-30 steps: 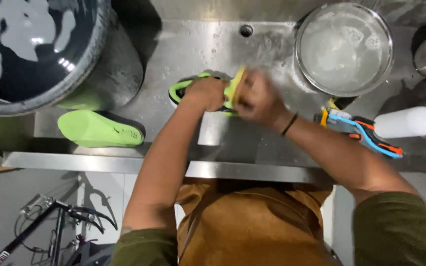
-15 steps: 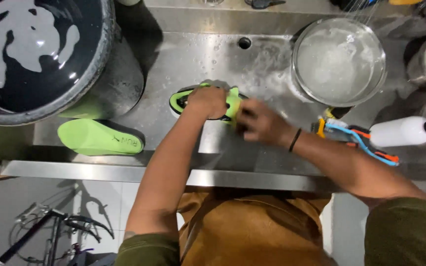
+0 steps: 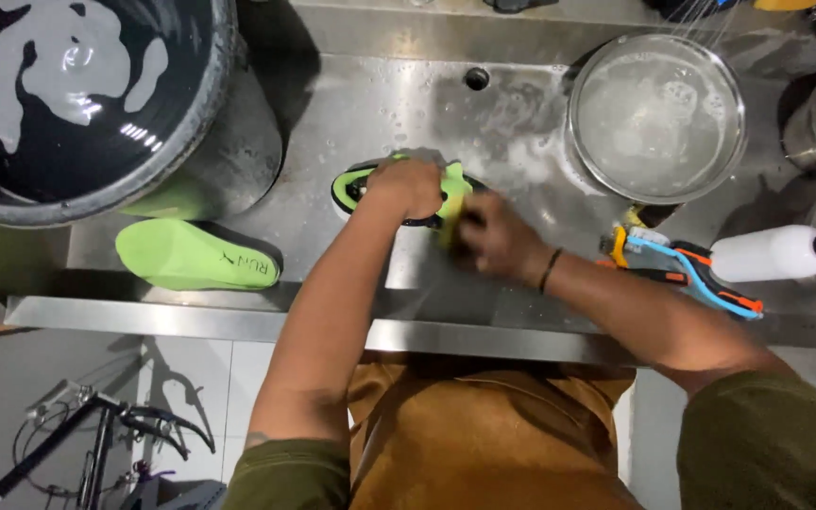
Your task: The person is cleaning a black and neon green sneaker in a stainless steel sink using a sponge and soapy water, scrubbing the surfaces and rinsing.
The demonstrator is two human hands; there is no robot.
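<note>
Head view: at the middle of a wet steel sink (image 3: 370,104), the left hand (image 3: 406,185) clamps a green shoe (image 3: 356,184) while the right hand (image 3: 495,236) closes on what looks like a sponge at the shoe's right end. 1 green insole (image 3: 195,255) lies near left, a soapy bowl (image 3: 655,115) far right. The suds could let the shoe slip from that clamp.

A washing-up area, likely a utility or work kitchen: a stainless steel sink (image 3: 380,104) with a drain (image 3: 476,77) beyond the fingers (image 3: 408,179), a soapy metal bowl (image 3: 656,115) and a large tub (image 3: 77,104).
</note>
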